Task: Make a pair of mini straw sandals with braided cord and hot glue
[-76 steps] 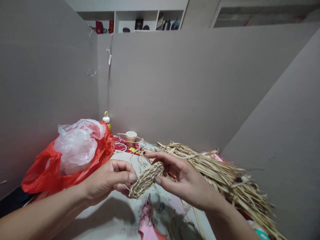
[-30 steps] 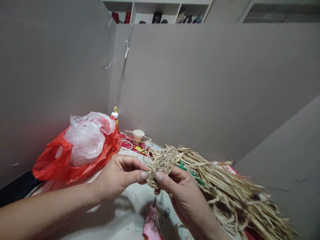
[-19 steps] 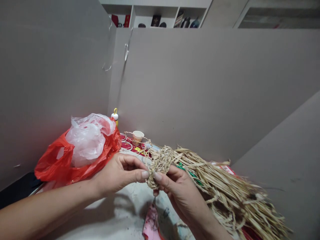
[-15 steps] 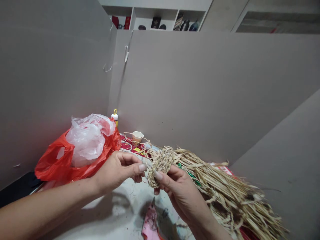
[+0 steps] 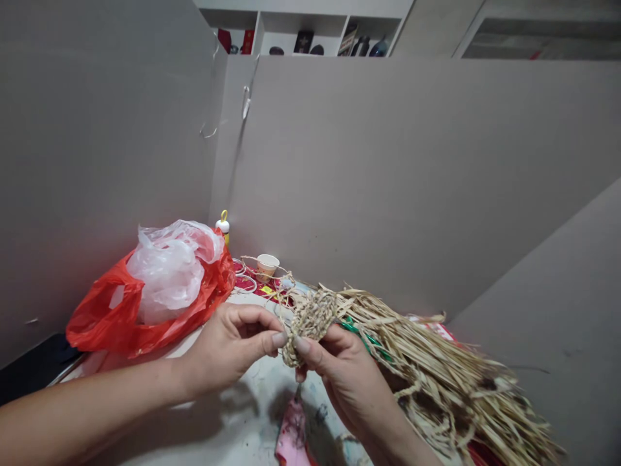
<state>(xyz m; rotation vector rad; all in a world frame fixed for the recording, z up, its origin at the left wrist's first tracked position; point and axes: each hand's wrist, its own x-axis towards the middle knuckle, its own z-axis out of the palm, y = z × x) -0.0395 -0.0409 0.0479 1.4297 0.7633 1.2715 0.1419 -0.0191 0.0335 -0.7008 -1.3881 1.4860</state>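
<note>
Between my hands is a small woven straw piece (image 5: 313, 317), made of braided cord and held above the table. My right hand (image 5: 344, 362) grips its lower right side, thumb on the near face and fingers behind. My left hand (image 5: 247, 340) is pinched at its left edge, thumb against the fingers; whether a strand lies in that pinch is too small to make out. Below the piece, a pink glue gun (image 5: 294, 430) lies on the table with its nozzle pointing away from me.
Dried straw (image 5: 436, 362) lies in a large bundle on the right, with green ribbon (image 5: 366, 340) near it. At left sits a red plastic bag (image 5: 111, 317) with a white bag (image 5: 169, 272) on top. A paper cup (image 5: 266, 266) stands behind. Grey partitions (image 5: 388, 181) enclose the table (image 5: 233, 414).
My left hand has moved slightly right and now meets the woven piece's edge. The piece has turned a little in my right hand, showing more of its flat face.
</note>
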